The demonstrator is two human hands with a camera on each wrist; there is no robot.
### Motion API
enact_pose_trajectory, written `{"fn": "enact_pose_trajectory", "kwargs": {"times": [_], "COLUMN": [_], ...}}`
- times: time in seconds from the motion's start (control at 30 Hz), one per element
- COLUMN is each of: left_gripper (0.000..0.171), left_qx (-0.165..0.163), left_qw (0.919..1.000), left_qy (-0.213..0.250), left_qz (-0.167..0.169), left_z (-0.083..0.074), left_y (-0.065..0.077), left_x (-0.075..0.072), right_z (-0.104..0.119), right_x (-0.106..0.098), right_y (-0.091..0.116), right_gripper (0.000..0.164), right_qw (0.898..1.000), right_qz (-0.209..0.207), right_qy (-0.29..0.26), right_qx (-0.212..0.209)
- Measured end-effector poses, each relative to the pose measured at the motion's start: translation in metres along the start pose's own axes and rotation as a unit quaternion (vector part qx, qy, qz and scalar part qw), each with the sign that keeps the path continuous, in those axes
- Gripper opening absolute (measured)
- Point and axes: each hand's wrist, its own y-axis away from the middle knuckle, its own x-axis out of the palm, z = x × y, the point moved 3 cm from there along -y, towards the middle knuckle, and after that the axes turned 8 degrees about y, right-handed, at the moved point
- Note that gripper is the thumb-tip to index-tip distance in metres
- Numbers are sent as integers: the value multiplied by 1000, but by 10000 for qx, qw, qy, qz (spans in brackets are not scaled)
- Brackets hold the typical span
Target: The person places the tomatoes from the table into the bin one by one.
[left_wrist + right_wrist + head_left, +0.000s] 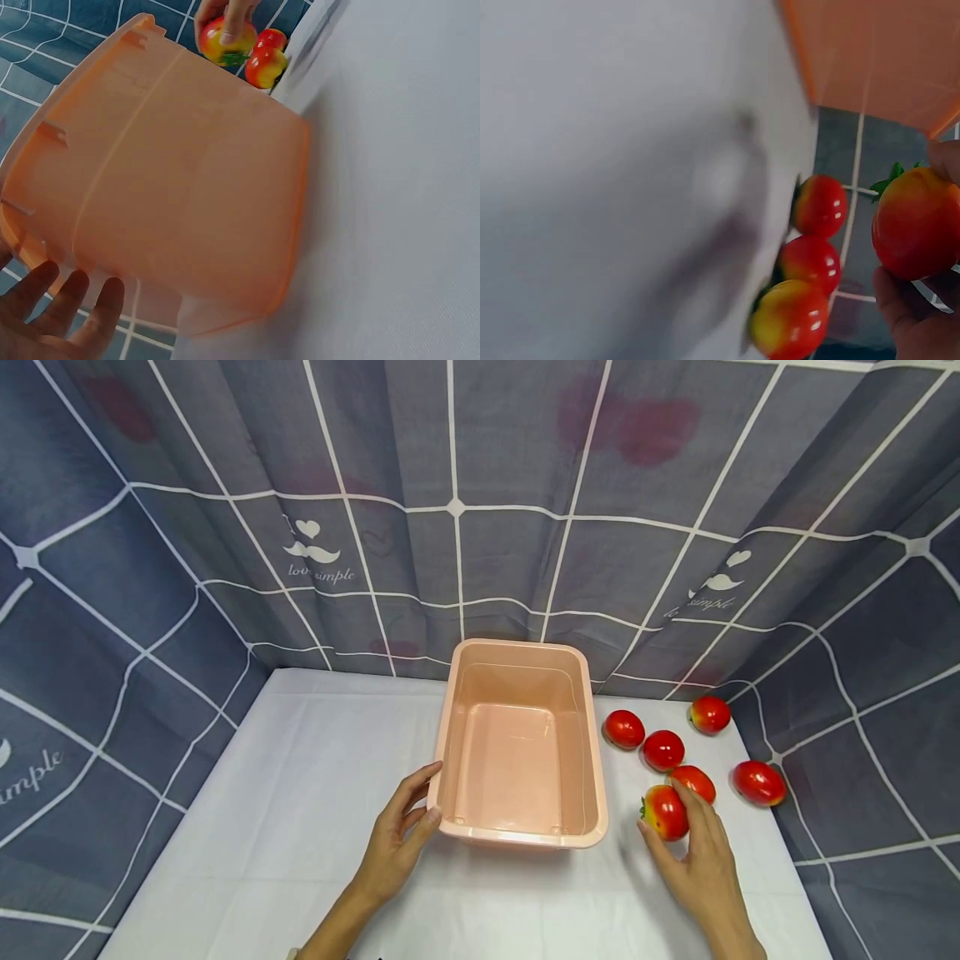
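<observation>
A peach-coloured plastic basin [517,837] stands on the white table. My left hand [397,839] holds its left rim, thumb and index finger at the edge; in the left wrist view, other fingers [101,319] lie beside the outer wall. My right hand [697,860] grips a red and yellow tomato [664,814] with a green leafy top, to the right of the basin. The left wrist view shows this tomato [229,41] raised off the table. Several more tomatoes lie beyond, among them one [692,783] partly hidden behind the right hand and the held tomato.
Tomatoes also lie near the basin's right side [623,729], at the back right [709,715] and by the right table edge [759,782]. Grey checked curtains [510,560] enclose the back and both sides. White tablecloth [322,760] spreads left of the basin.
</observation>
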Motion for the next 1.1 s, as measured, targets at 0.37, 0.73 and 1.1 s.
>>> {"fn": "enact_pose_trajectory", "kwargs": {"times": [0.37, 0.73, 1.1], "left_gripper": [60, 60, 61], "left_qx": [-120, -103, -48], "left_qw": [9998, 9999, 9999], "left_qy": [-145, -121, -104], "left_qz": [-30, -41, 17], "left_z": [1, 2, 2], "left_y": [2, 1, 1], "left_x": [2, 3, 2], "right_z": [31, 47, 67], "right_x": [-15, -24, -33], "right_y": [-8, -13, -19], "right_gripper": [101, 100, 92], "right_qw": [9999, 9976, 9917], "right_qz": [-97, -282, -558], "right_qy": [-74, -234, -543], "right_qx": [-62, -588, -1021]}}
